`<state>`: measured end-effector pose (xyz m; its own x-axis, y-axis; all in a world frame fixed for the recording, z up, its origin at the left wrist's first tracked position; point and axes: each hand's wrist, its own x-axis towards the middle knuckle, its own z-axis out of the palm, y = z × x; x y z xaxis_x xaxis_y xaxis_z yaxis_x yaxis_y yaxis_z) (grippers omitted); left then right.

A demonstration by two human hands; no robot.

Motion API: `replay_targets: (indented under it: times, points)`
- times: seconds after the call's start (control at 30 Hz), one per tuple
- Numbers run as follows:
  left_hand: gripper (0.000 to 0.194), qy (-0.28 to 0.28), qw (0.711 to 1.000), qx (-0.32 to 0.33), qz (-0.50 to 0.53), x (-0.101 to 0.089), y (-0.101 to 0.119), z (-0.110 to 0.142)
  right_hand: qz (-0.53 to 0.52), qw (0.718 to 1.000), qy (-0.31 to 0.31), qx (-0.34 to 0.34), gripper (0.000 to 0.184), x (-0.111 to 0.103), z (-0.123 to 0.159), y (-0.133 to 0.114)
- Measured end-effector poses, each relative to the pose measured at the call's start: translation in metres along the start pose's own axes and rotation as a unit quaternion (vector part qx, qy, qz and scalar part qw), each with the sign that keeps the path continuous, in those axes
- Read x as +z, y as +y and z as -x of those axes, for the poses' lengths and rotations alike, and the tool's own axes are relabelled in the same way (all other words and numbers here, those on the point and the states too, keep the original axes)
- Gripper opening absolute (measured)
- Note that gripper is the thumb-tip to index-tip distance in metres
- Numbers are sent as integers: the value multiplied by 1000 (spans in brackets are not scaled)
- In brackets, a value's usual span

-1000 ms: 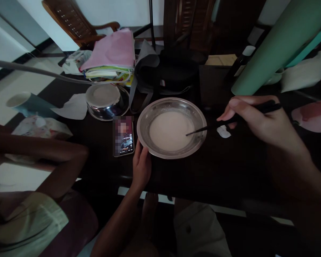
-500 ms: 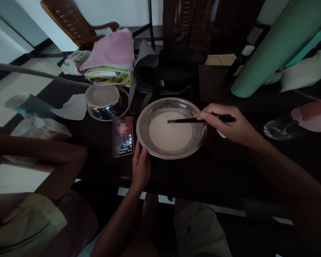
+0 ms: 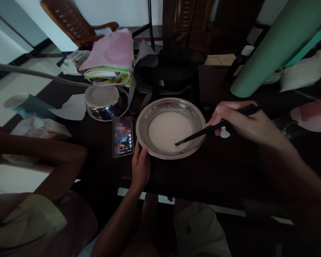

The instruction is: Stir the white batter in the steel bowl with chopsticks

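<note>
A wide metal bowl [image 3: 198, 141] stands on the dark table, with a pale, milky mixture [image 3: 169, 128] in it. My left hand [image 3: 141, 166] grips the bowl's near left rim, thumb at the edge and fingers partly hidden behind the side. In my right hand [image 3: 237, 117], closed at the bowl's right, are dark chopsticks [image 3: 200, 133]. They slant down to the left over the rim, and their tips reach the mixture near its front. A lit phone [image 3: 123, 137] lies just left of the bowl.
An upturned metal bowl [image 3: 104, 101], a pink-topped stack [image 3: 109, 50] and a black bag [image 3: 173, 71] stand behind. At the right are a tall green cylinder [image 3: 267, 53] and a pink-and-clear object [image 3: 312, 116]. Another person's arm [image 3: 61, 157] rests at the left.
My right hand has moved right and tilted the chopsticks more steeply. Their tips have shifted from the mixture's middle toward its near side. My left hand stays on the bowl; the phone picture differs.
</note>
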<state>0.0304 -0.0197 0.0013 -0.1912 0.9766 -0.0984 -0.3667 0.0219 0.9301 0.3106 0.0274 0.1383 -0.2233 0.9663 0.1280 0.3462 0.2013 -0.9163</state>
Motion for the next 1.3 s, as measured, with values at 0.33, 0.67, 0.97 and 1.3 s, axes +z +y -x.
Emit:
replay_targets:
  times: [0.33,0.67,0.97,1.3]
  points:
    - [61,12,1000,-3,5,4,2,1,94,991,37,-90,30,20,-6,14]
    - [61,10,1000,-6,25,4,2,1,0,997,79,-24,39,-7,5,-1]
    - [60,10,1000,-3,24,2,0,0,-2,999,-31,-42,32,22,-5,12]
    - [58,-3,1000,8,24,2,1,0,100,986,84,-103,38,17,-6,15]
